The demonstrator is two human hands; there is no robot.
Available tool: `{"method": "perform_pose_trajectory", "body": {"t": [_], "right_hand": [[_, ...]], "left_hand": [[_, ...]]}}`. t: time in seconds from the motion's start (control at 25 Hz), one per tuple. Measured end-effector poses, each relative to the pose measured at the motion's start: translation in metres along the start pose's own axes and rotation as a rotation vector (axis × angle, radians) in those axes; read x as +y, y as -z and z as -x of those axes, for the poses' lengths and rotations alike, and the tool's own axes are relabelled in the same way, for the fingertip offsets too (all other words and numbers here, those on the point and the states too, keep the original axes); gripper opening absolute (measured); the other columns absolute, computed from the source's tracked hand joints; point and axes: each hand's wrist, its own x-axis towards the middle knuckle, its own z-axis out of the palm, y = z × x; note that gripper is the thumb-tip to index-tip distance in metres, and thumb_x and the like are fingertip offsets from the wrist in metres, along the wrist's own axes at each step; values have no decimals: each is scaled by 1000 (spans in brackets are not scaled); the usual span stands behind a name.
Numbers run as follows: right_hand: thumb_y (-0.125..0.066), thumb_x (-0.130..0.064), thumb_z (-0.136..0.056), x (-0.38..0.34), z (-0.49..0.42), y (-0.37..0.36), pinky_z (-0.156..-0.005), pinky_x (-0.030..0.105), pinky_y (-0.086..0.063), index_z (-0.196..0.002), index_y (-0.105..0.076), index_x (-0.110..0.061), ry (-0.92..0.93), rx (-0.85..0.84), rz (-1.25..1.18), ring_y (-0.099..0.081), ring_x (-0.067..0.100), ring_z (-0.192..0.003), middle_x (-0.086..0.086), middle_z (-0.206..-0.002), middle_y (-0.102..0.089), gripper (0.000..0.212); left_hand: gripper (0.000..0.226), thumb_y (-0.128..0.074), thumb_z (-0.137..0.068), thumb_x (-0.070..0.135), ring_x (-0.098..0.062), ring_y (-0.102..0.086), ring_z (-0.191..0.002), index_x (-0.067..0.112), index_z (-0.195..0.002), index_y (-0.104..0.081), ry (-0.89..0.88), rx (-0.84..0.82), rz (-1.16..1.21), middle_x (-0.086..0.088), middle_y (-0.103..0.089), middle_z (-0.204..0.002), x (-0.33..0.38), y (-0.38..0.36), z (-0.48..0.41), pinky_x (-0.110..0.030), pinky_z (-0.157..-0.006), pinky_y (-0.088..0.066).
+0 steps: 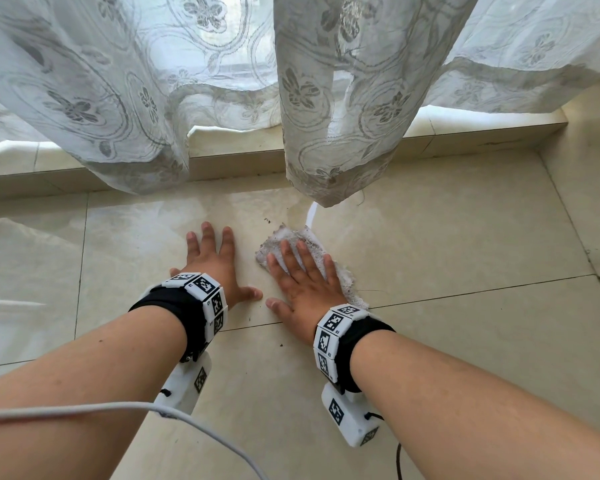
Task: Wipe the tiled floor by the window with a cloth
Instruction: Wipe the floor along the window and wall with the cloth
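Observation:
A grey-white, frayed cloth (293, 239) lies flat on the beige tiled floor (447, 244) just in front of the window step. My right hand (300, 278) presses down on it with straight, spread fingers, covering its middle; the cloth's edges show past the fingertips and along the right side of the hand. My left hand (215, 263) rests flat on the bare tile to the left of the cloth, fingers spread, holding nothing. The tile beyond the cloth looks wet and glossy, with a few dark specks of dirt (266, 221).
White lace curtains (340, 109) hang down to the floor right behind the cloth, their hem nearly touching it. A low tiled step (465, 135) runs along the window. A white cable (153, 408) crosses my left forearm at the bottom.

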Motion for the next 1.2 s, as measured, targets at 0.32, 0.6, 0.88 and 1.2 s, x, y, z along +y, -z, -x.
{"method": "perform_pose_trajectory", "body": {"t": [0.32,0.6,0.88,1.2], "right_hand": [[-22,-58,-97,50,-1,13,-99,36,36,-146,29,-37,-238,41,-87,52,5,-123,-18,-135,54,73],[-25,-61,-97,90,17,21,-110,44,24,-143,30,-36,-462,117,-174,40,9,-134,-13,-140,48,76],[-30,-63,-95,117,16,40,-113,48,18,-150,20,-32,-620,142,-248,32,15,-142,-6,-154,35,81],[-32,-63,-94,129,-3,68,-113,50,16,-152,15,-31,-643,215,-238,28,17,-144,-5,-157,30,81]], "left_hand": [[134,-75,-65,70,-25,24,-147,32,-151,20,11,-25,33,4,34,-157,-3,-4,6,-66,-110,-21],[134,-75,-66,69,-25,25,-147,32,-151,21,21,-40,36,4,34,-157,-6,-8,19,-66,-111,-20],[132,-74,-68,67,-26,27,-146,31,-151,23,20,-69,44,3,37,-155,-2,-7,30,-66,-111,-19],[133,-75,-69,66,-27,26,-146,29,-151,23,6,-76,56,1,37,-155,6,0,38,-67,-111,-19]]}}
